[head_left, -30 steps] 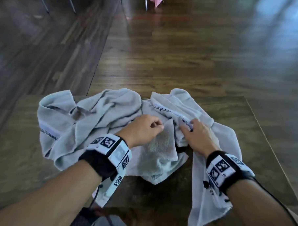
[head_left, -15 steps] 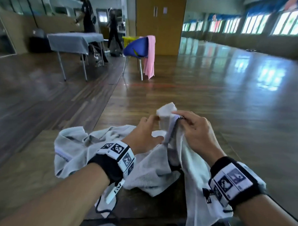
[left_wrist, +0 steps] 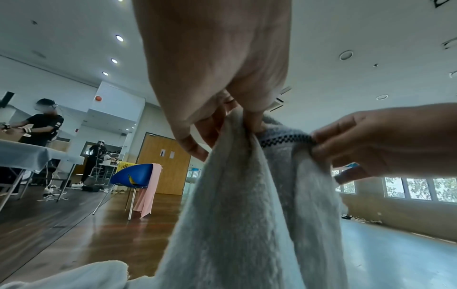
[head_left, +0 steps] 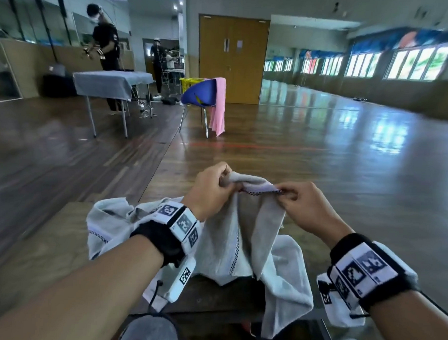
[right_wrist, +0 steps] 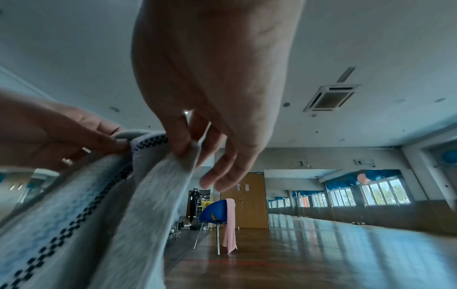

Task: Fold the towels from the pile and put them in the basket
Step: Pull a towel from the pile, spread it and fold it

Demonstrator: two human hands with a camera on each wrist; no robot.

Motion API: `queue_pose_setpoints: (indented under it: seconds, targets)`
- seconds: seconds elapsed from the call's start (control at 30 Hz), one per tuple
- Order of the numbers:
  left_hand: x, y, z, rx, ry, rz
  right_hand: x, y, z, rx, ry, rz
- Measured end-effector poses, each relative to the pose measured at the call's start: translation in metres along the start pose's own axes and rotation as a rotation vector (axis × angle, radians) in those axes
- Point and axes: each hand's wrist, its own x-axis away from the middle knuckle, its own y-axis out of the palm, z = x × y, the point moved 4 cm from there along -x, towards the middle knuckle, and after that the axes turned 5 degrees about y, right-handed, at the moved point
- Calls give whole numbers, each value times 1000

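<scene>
**Item: grey towel, lifted by its top hem**

Location: the towel (head_left: 240, 234) hangs in the air above the desk (head_left: 47, 252), its lower part trailing onto the pile (head_left: 107, 224) of like towels lying there. No basket for the folded towels can be identified with certainty near the desk.

Hands: the left hand (head_left: 211, 190) pinches one end of the hem between thumb and fingers; the right hand (head_left: 306, 207) pinches the same checker-trimmed hem (head_left: 260, 193) just beside it. Both hold cloth; the spare fingers of the right hand hang loose in the right wrist view.

Handling, as judged: soft terry, light, limp, not fragile. It sags at once where unsupported and bunches between the two grips, so it will not keep a shape unaided. It looks unlikely to slip.

Where to take hold: the two corners of the trimmed hem, hands drawn apart until the edge is taut, letting the length fall straight.
</scene>
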Motion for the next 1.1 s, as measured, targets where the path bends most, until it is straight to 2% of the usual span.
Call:
queue_pose_setpoints:
  seconds: [0.07, 0.17, 0.23, 0.33, 0.43, 0.53, 0.6, 0.67, 0.73, 0.8, 0.87, 1.0, 1.1]
  targets:
    - [-1, 0, 11, 7, 36, -29, 6, 3, -4, 24, -8, -36]
    - [2, 11, 32, 91, 104, -234, 14, 9, -25, 34, -119, -86]
    - [7, 20, 43, 51, 180, -332, 14, 12, -35, 84, -167, -118]
    - [14, 23, 42, -105, 187, -339, 12, 4, -40, 157, -104, -178]
    - [24, 16, 31, -101, 118, -324, 16, -8, -45, 322, -102, -193]
    - [38, 9, 17, -175, 80, -370, 21, -30, -59, 340, -111, -25]
    - [47, -1, 5, -204, 4, -374, 21, -51, -63, 282, -99, 116]
    - [49, -19, -3, -226, -70, -282, 23, -69, -61, 295, -100, 224]
    - [49, -37, -3, -239, -64, -140, 29, -77, -53, 356, -94, 260]
    - [50, -43, 2, -196, -15, -52, 36, -73, -35, 396, -37, 203]
    - [57, -37, 6, -189, 26, -39, 47, -60, -7, 405, 47, 92]
    - [83, 2, -12, -63, -132, -220, 83, -28, 56, 439, 247, -149]
    - [102, 32, -26, -57, -203, -354, 112, -9, 98, 477, 408, -246]
